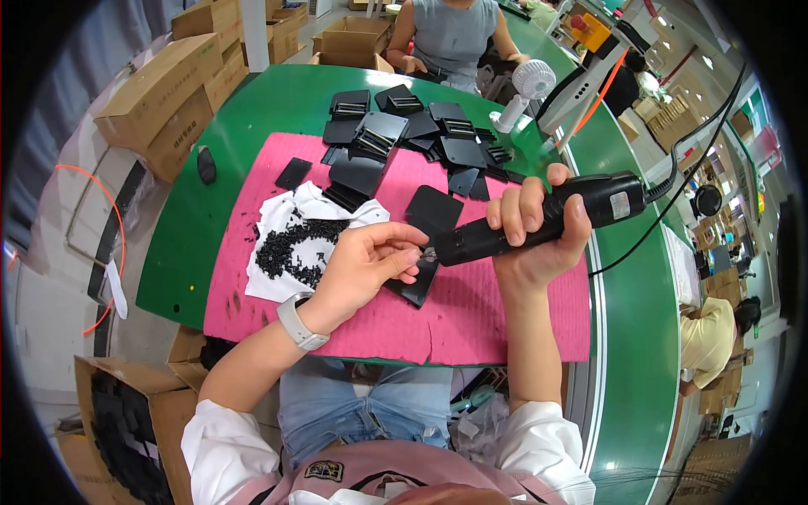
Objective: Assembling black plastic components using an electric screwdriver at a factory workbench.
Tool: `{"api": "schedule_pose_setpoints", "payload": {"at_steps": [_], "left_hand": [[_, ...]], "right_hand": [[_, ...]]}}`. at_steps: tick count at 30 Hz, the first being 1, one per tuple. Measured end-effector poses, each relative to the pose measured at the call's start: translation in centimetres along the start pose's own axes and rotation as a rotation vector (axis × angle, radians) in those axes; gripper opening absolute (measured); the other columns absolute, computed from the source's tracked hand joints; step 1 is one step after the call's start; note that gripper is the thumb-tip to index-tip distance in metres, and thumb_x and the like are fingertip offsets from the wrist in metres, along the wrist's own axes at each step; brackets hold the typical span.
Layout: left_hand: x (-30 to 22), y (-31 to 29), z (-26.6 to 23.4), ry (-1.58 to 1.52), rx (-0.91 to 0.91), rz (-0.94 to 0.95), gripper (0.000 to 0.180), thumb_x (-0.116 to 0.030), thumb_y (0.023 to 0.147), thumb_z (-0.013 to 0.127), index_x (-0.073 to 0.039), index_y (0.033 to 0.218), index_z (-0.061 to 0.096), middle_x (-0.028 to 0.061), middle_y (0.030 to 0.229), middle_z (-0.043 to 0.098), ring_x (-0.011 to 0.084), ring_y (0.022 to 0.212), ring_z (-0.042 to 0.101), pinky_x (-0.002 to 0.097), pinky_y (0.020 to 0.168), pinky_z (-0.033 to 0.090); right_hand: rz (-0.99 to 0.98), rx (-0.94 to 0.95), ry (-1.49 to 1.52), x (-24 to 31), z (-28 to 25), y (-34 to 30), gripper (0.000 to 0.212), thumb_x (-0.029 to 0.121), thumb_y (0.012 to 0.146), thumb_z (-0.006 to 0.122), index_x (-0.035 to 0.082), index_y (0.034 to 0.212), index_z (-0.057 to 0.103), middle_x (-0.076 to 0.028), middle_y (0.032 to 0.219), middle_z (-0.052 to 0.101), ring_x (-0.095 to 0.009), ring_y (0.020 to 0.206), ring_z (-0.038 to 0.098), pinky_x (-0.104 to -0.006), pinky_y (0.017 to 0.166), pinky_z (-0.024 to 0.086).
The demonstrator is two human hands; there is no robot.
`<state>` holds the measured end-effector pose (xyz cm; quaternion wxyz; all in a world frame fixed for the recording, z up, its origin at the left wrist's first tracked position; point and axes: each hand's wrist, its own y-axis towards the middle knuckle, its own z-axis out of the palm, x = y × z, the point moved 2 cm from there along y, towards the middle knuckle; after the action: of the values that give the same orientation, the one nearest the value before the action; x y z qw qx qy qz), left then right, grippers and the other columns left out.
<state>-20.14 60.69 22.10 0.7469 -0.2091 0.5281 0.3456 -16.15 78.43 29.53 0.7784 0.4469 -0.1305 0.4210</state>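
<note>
My right hand [539,240] is wrapped round a corded black electric screwdriver [602,199], held sideways with its tip pointing left. My left hand [370,259] has its fingers pinched together right at that tip; whatever is between them is too small to make out. Under the tip lies a black plate [415,290], partly covered by my left fingers. Another dark square plate [434,209] is just beyond it. Beside my left hand, a white cloth [268,220] carries a heap of small black screws [282,254]. All of this rests on a pink foam mat [471,324].
Stacks of black plates [379,135] fill the mat's far side. A white handheld fan [534,82] stands behind them on the green table [278,93]. Across sits another person [454,38]. Cardboard boxes [160,84] line the left; an open box of black parts [126,421] is lower left.
</note>
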Motion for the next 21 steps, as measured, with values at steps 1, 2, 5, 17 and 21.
{"api": "schedule_pose_setpoints", "payload": {"at_steps": [1, 2, 5, 17, 21], "left_hand": [[0.0, 0.0, 0.0, 0.018, 0.004, -0.014, 0.021, -0.006, 0.089, 0.061, 0.004, 0.108, 0.060, 0.0060, 0.088, 0.061, 0.0102, 0.074, 0.061, 0.0236, 0.067, 0.053], [0.0, 0.0, 0.0, 0.010, 0.005, -0.002, 0.021, -0.006, 0.089, 0.061, 0.004, 0.108, 0.060, 0.0060, 0.088, 0.061, 0.0102, 0.074, 0.061, 0.0236, 0.067, 0.053], [-0.1, -0.1, -0.1, -0.052, 0.060, -0.095, 0.020, -0.006, 0.089, 0.060, 0.004, 0.106, 0.060, 0.0058, 0.087, 0.061, 0.0105, 0.074, 0.061, 0.0236, 0.067, 0.053], [-0.9, 0.1, -0.7, 1.006, -0.197, 0.443, 0.030, -0.013, 0.083, 0.064, -0.002, 0.111, 0.056, 0.0087, 0.096, 0.058, 0.0199, 0.086, 0.061, 0.0316, 0.070, 0.049], [-0.2, 0.0, -0.4, 1.102, -0.146, 0.408, 0.029, -0.010, 0.082, 0.063, -0.003, 0.109, 0.056, 0.0125, 0.095, 0.055, 0.0292, 0.080, 0.059, 0.0362, 0.069, 0.048]], "right_hand": [[0.001, -0.012, 0.001, 0.0, 0.0, 0.0, 0.028, 0.034, 0.088, 0.050, 0.010, 0.102, 0.045, -0.001, 0.056, 0.043, -0.013, 0.043, 0.041, -0.0325, 0.052, 0.040], [0.002, -0.003, -0.002, 0.1, 0.1, 0.0, 0.028, 0.034, 0.088, 0.050, 0.010, 0.101, 0.045, -0.001, 0.056, 0.043, -0.013, 0.043, 0.041, -0.0325, 0.052, 0.040], [0.013, -0.020, 0.022, 0.1, 0.2, 0.1, 0.026, 0.034, 0.089, 0.049, 0.010, 0.101, 0.046, 0.000, 0.056, 0.042, -0.013, 0.044, 0.041, -0.0323, 0.053, 0.040], [0.080, -0.053, -0.141, -0.6, 0.3, 4.2, 0.022, 0.019, 0.086, 0.055, 0.007, 0.103, 0.049, -0.005, 0.057, 0.045, -0.016, 0.043, 0.043, -0.0336, 0.049, 0.041], [0.083, 0.030, -0.256, -2.2, 1.0, 4.7, 0.021, 0.014, 0.084, 0.059, 0.000, 0.095, 0.050, -0.007, 0.057, 0.047, -0.016, 0.042, 0.045, -0.0297, 0.043, 0.039]]}}
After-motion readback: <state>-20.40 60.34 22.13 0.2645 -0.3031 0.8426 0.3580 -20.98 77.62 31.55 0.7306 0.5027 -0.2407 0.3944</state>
